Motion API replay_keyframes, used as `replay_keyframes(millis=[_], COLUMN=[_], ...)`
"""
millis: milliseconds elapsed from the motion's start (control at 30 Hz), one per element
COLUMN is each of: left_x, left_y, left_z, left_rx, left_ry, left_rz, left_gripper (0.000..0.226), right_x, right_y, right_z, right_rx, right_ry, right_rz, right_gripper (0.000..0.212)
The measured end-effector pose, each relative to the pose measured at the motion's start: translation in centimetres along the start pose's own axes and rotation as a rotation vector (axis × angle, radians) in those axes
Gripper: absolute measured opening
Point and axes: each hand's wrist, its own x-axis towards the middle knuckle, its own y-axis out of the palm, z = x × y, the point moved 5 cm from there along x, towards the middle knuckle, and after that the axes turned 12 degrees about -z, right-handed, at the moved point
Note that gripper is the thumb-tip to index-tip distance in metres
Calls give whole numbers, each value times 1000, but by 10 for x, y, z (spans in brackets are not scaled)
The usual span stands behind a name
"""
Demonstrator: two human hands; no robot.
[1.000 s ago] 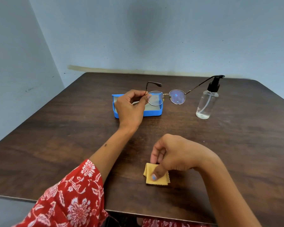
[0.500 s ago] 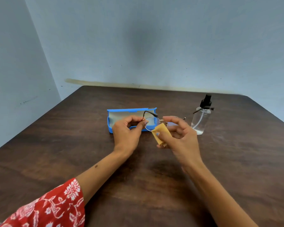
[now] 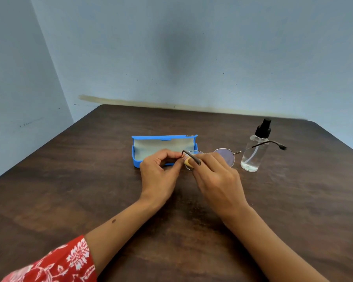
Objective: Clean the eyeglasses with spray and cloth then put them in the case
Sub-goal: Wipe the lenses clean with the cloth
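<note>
Mid-frame, wiping is in hand: the left hand (image 3: 159, 169) pinches the eyeglasses (image 3: 224, 154) at the hinge, the right hand (image 3: 216, 176) pinches the cloth (image 3: 189, 162) on one lens, the other lens likely next

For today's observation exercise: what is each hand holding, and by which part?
The left hand pinches the thin metal round-lens eyeglasses at the frame's left hinge corner. The right hand pinches the small yellow cloth against the left lens.
</note>
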Motion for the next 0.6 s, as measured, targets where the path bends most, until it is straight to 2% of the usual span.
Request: replay_keyframes(millis=[167,267,400,600], left_x=[3,6,10,9], left_y=[-4,-5,-7,-5], left_z=[2,5,10,9], left_rx=[-39,-40,-73,-115], left_ry=[-38,-71,-156,-227], left_rz=[-14,-29,-63,-75], left_gripper=[11,12,18,11], right_x=[-8,-9,-11,-12], right_y=[6,3,5,4], right_z=[5,9,8,10], right_rx=[21,94,59,57], right_ry=[17,60,39,-1], right_rz=[89,135,152,148], right_gripper=[19,28,29,26])
